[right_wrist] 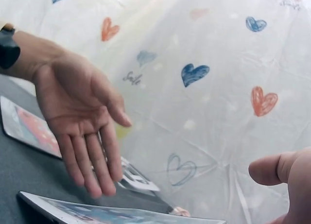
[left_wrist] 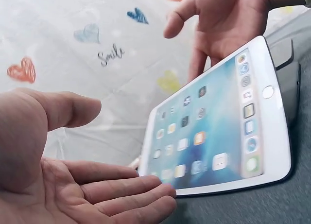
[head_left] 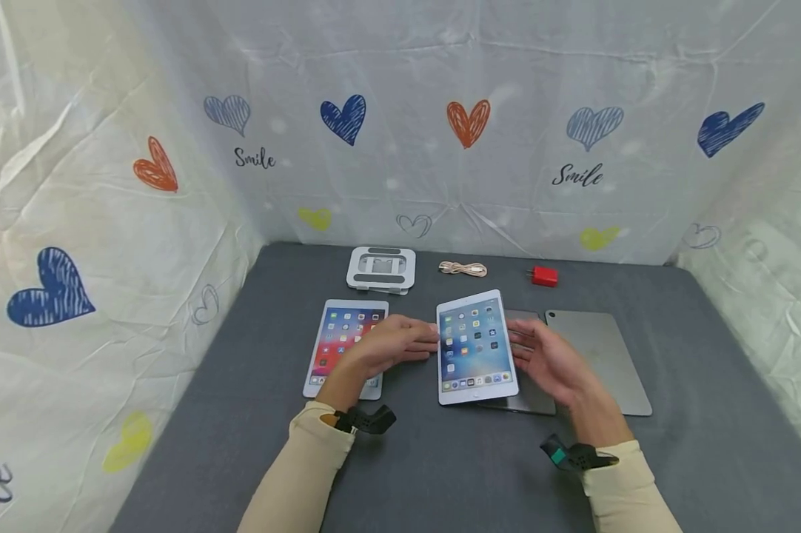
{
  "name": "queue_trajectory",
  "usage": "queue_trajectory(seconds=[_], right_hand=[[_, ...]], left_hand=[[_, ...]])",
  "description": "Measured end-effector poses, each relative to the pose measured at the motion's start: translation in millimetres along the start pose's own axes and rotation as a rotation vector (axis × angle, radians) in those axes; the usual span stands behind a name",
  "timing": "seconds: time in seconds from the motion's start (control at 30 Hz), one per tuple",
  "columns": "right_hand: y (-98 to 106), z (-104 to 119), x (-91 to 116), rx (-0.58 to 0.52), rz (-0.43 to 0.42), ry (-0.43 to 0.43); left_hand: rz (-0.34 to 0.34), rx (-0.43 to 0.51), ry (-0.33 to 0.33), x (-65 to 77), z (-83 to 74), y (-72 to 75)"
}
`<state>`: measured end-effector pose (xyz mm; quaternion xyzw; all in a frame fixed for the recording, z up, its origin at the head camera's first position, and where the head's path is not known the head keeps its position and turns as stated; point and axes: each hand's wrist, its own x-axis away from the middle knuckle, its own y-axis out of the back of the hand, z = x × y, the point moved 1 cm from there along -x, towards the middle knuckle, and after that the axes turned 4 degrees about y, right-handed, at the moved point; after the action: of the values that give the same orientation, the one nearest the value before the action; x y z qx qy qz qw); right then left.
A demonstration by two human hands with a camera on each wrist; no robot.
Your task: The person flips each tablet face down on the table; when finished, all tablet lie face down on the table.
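A white tablet (head_left: 477, 344) with a lit blue home screen is tilted in the middle of the table, its right side raised. My left hand (head_left: 394, 344) has straight fingers, whose tips are at the tablet's left edge; in the left wrist view the thumb (left_wrist: 73, 110) stands apart. By the raised right edge is my right hand (head_left: 554, 363), palm turned inward, some fingers partly hidden behind the tablet in the left wrist view. Its thumb (right_wrist: 277, 170) stands clear of the tablet in the right wrist view. Under and behind the tilted tablet lies a dark tablet (head_left: 537, 402).
Another white tablet (head_left: 330, 333) with a red and blue screen lies under my left forearm's line. A grey tablet (head_left: 607, 348) lies back up at the right. Along the back are a folding stand (head_left: 382, 268), a coiled cable (head_left: 463, 269) and a red charger (head_left: 544, 276).
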<state>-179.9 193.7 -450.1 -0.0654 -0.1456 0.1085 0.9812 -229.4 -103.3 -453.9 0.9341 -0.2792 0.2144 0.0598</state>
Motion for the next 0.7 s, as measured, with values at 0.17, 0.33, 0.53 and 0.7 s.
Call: queue_trajectory(seconds=[0.17,0.33,0.53,0.7], right_hand=[[12.9,4.6,13.0,0.045,-0.040,0.038],[18.0,13.3,23.0,0.097,-0.011,0.086],[1.4,28.6,27.2,0.183,0.027,0.140],[-14.2,36.5,25.5,0.207,0.031,0.167]], left_hand=[[0.017,-0.013,-0.046,2.8,-15.4,-5.6],[0.047,0.005,-0.111,6.1,-33.9,-14.8],[0.115,0.081,-0.155,8.7,-54.8,-30.3],[0.173,0.138,-0.181,11.1,-68.6,-38.9]])
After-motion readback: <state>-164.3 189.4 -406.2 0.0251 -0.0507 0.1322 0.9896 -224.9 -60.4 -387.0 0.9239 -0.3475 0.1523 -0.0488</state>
